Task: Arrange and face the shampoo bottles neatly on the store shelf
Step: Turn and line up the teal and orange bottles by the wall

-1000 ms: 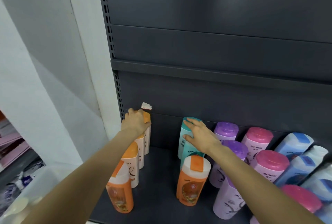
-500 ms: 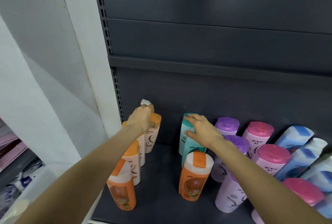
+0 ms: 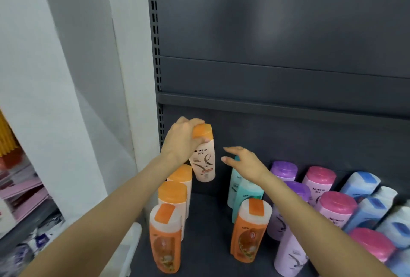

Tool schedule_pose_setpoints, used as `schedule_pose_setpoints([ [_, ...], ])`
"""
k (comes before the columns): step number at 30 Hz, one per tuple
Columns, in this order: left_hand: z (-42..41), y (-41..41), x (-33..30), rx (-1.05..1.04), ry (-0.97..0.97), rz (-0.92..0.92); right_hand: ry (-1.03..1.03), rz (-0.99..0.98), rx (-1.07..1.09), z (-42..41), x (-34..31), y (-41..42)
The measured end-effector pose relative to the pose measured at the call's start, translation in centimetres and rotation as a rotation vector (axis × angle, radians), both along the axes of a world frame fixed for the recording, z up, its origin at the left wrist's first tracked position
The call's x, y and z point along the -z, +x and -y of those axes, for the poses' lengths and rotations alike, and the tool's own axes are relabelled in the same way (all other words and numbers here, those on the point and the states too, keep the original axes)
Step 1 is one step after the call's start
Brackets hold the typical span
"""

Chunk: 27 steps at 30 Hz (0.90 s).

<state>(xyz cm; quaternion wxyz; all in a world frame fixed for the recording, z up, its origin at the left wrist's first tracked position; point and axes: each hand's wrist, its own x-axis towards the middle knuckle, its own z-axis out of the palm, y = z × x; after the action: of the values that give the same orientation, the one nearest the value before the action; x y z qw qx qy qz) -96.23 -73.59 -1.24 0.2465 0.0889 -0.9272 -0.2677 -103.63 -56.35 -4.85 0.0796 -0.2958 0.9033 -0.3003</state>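
My left hand (image 3: 180,141) grips the orange cap of a white shampoo bottle (image 3: 204,161) and holds it tilted in the air above the back left of the dark shelf (image 3: 206,228). My right hand (image 3: 243,162) hovers with fingers spread just above two teal bottles (image 3: 241,190), touching nothing. Below the lifted bottle stands a column of orange-capped bottles (image 3: 175,194), with an orange bottle (image 3: 165,239) at its front. Another orange bottle (image 3: 249,230) stands in front of the teal ones.
Purple bottles (image 3: 288,188), pink bottles (image 3: 332,208) and blue bottles (image 3: 366,203) fill the shelf's right side in rows. A slotted upright (image 3: 156,54) and a white pillar (image 3: 124,76) bound the shelf on the left. A cluttered lower rack (image 3: 24,210) sits far left.
My left hand has lifted the orange-capped white bottle off the back of the left column and swung it right. My right hand has come off the teal bottle's cap.
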Motion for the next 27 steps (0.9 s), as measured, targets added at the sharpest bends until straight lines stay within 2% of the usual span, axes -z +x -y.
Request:
schedule_pose_setpoints([
  [5,2.0,3.7,-1.7,-0.021,0.200,-0.170,-0.210,0.182,0.103,0.9,0.0,2.4],
  [11,3.8,7.4,-1.5,0.023,0.506,-0.320,-0.650,0.622,0.525,1.2,0.3,3.9],
  [15,4.3,8.4,-1.1,0.076,0.634,-0.364,-0.954,0.983,0.463,0.7,-0.1,6.1],
  [17,4.4,8.9,-1.0,0.115,0.665,-0.371,-1.123,1.086,0.463,0.7,-0.3,6.8],
  [20,4.4,9.2,-1.0,0.156,0.727,-0.386,-1.277,1.121,0.479,0.9,-0.9,7.6],
  [24,4.6,8.6,-1.0,0.159,0.782,-0.328,-1.438,1.041,0.470,0.9,-1.8,8.3],
  [27,4.8,8.5,-0.8,0.263,0.935,-0.260,-1.522,0.962,0.413,0.7,-2.4,8.8],
])
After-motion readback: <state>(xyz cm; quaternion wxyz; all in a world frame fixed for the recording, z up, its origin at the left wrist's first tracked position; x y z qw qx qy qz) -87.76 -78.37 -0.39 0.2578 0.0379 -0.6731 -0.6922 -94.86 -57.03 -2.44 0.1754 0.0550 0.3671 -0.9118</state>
